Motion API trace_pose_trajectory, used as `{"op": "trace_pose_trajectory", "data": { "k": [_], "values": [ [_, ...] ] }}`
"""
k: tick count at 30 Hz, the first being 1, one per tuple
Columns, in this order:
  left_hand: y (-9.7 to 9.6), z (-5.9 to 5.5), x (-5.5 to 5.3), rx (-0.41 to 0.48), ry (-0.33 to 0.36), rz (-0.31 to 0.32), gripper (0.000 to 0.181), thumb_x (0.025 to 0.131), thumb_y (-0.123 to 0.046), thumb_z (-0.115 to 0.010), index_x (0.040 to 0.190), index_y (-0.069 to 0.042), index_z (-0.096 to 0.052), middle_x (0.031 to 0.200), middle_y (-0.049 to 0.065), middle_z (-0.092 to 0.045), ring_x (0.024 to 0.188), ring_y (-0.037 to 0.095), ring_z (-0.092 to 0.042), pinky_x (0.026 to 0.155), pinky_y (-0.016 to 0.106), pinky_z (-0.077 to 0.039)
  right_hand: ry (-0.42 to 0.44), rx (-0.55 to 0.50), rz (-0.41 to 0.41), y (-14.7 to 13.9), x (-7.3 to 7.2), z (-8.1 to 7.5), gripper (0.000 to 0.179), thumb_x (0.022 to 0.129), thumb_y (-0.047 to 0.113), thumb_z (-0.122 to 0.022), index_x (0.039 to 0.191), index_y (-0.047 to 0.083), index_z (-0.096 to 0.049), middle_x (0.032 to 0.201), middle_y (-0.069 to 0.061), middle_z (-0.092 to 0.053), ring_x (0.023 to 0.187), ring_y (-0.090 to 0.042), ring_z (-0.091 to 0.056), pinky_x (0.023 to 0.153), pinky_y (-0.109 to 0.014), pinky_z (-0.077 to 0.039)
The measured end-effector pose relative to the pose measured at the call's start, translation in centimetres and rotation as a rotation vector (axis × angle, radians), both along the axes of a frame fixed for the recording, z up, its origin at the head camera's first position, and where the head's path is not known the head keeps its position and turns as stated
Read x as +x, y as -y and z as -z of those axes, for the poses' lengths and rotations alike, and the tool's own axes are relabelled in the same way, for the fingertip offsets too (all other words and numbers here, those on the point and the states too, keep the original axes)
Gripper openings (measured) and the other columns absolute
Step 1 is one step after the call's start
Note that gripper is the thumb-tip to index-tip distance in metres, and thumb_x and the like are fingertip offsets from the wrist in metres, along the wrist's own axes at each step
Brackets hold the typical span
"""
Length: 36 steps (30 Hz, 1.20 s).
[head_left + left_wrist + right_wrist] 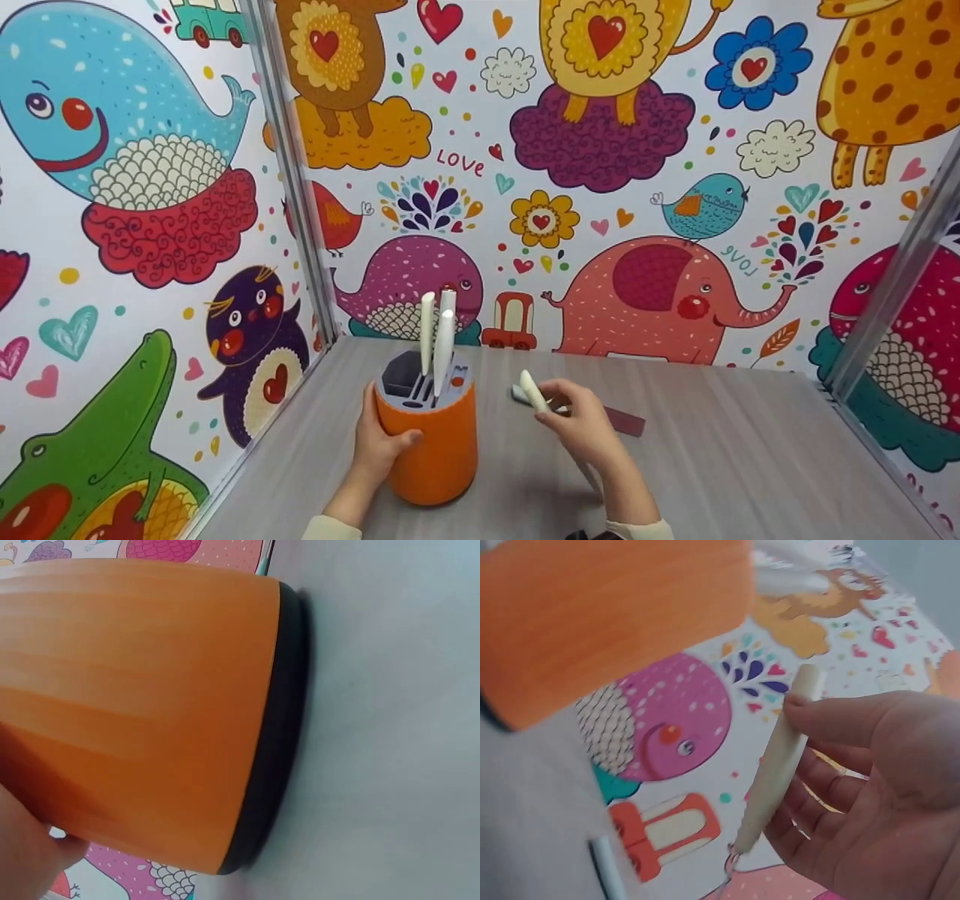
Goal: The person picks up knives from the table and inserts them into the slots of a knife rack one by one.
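An orange knife block with a grey slotted top stands upright on the table, several pale handles rising from it. My left hand grips its left side, thumb across the front; in the left wrist view its dark base meets the tabletop. Right of the block, my right hand holds a cream-handled knife between thumb and fingers. The handle's end points up and away, and the thin blade runs back below the wrist, partly hidden. Behind that hand lies a flat reddish-brown piece with a pale handle end.
The grey wood-grain table extends to the right of both hands. Walls printed with cartoon animals enclose it at the back and sides, with metal strips at the corners. Something small and black shows at the bottom edge.
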<state>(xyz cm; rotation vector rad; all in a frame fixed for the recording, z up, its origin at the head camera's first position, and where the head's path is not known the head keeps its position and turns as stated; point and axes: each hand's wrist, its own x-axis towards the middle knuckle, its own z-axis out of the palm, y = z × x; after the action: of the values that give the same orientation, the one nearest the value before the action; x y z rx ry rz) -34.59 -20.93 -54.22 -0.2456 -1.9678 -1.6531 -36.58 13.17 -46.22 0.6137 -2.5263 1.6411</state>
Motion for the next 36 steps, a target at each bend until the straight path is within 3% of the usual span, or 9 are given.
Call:
{"op": "trace_pose_trajectory", "data": {
  "k": [5, 9, 15, 20, 24, 26, 29, 33, 36],
  "values": [
    [0.1, -0.2, 0.2, -0.002, 0.001, 0.002, 0.106, 0.078, -0.038, -0.095, 0.161, -0.009, -0.035, 0.149, 0.013, -0.06, 0.122, 0.003, -0.06, 0.108, 0.015, -0.047, 0.041, -0.209, -0.112, -0.3, 0.5, -0.7, 0.036, 0.098, 0.009, -0.076, 0.13, -0.004, -0.065, 0.119, -0.02, -0.069, 0.107, -0.026, -0.063, 0.091, -0.031, -0.057],
    [-0.1, -0.5, 0.5, 0.022, -0.031, -0.033, 0.108, 0.08, -0.05, -0.091, 0.162, -0.009, -0.035, 0.154, 0.016, -0.056, 0.129, 0.011, -0.059, 0.109, 0.013, -0.045, 0.057, -0.305, -0.15, -0.2, 0.8, -0.7, 0.043, 0.098, 0.007, -0.074, 0.134, -0.011, -0.058, 0.118, -0.015, -0.068, 0.108, -0.025, -0.062, 0.092, -0.03, -0.058],
    [-0.7, -3.2, 1.7, 0.153, -0.214, -0.128, 0.113, 0.078, -0.069, -0.085, 0.156, 0.001, -0.043, 0.152, 0.027, -0.055, 0.136, 0.013, -0.058, 0.113, 0.011, -0.042, 0.09, -0.349, -0.138, 0.9, 1.7, -1.2, 0.043, 0.097, 0.008, -0.076, 0.133, -0.008, -0.06, 0.116, -0.011, -0.069, 0.108, -0.025, -0.064, 0.092, -0.031, -0.059],
    [-2.2, -6.3, 3.6, 0.214, -0.328, -0.197, 0.069, 0.095, -0.031, -0.08, 0.144, 0.007, -0.052, 0.141, 0.018, -0.064, 0.129, 0.004, -0.062, 0.113, 0.013, -0.045, 0.12, -0.341, -0.152, 2.3, 2.5, -1.7, 0.043, 0.097, 0.013, -0.078, 0.132, -0.006, -0.061, 0.117, -0.016, -0.071, 0.105, -0.027, -0.065, 0.091, -0.031, -0.061],
    [-4.2, -8.2, 5.4, 0.206, -0.364, -0.264, 0.041, 0.095, 0.003, -0.064, 0.135, 0.01, -0.057, 0.13, 0.016, -0.069, 0.12, 0.003, -0.065, 0.107, 0.015, -0.051, 0.11, -0.307, -0.162, 3.4, 3.3, -2.0, 0.041, 0.096, 0.017, -0.08, 0.129, -0.002, -0.064, 0.121, -0.021, -0.071, 0.105, -0.028, -0.067, 0.095, -0.03, -0.062],
    [-5.4, -8.9, 6.4, 0.197, -0.362, -0.254, 0.036, 0.095, 0.008, -0.061, 0.131, 0.01, -0.06, 0.125, 0.018, -0.069, 0.116, 0.006, -0.067, 0.103, 0.016, -0.054, 0.1, -0.286, -0.163, 4.0, 3.7, -2.1, 0.041, 0.095, 0.019, -0.081, 0.129, 0.0, -0.066, 0.122, -0.021, -0.071, 0.106, -0.028, -0.068, 0.097, -0.03, -0.062],
    [-7.1, -9.6, 7.9, 0.18, -0.309, -0.177, 0.032, 0.096, 0.011, -0.064, 0.127, 0.009, -0.062, 0.121, 0.023, -0.068, 0.111, 0.014, -0.069, 0.096, 0.019, -0.059, 0.08, -0.261, -0.173, 4.7, 4.3, -2.3, 0.041, 0.095, 0.02, -0.081, 0.128, 0.001, -0.066, 0.122, -0.018, -0.072, 0.106, -0.028, -0.068, 0.097, -0.03, -0.062],
    [-8.7, -10.0, 9.1, 0.143, -0.157, -0.045, 0.035, 0.097, 0.006, -0.07, 0.131, 0.005, -0.061, 0.127, 0.025, -0.066, 0.117, 0.03, -0.068, 0.097, 0.023, -0.06, 0.038, -0.256, -0.191, 5.8, 5.0, -2.4, 0.038, 0.096, 0.018, -0.08, 0.128, 0.001, -0.067, 0.122, -0.019, -0.072, 0.105, -0.026, -0.069, 0.095, -0.029, -0.062],
    [-9.4, -9.8, 9.5, 0.105, -0.041, 0.019, 0.039, 0.099, -0.003, -0.073, 0.136, 0.001, -0.06, 0.133, 0.021, -0.067, 0.123, 0.032, -0.067, 0.101, 0.027, -0.06, 0.005, -0.26, -0.206, 6.6, 5.7, -2.5, 0.037, 0.097, 0.018, -0.08, 0.127, 0.001, -0.067, 0.122, -0.018, -0.072, 0.105, -0.023, -0.07, 0.094, -0.029, -0.063]
  ]
}}
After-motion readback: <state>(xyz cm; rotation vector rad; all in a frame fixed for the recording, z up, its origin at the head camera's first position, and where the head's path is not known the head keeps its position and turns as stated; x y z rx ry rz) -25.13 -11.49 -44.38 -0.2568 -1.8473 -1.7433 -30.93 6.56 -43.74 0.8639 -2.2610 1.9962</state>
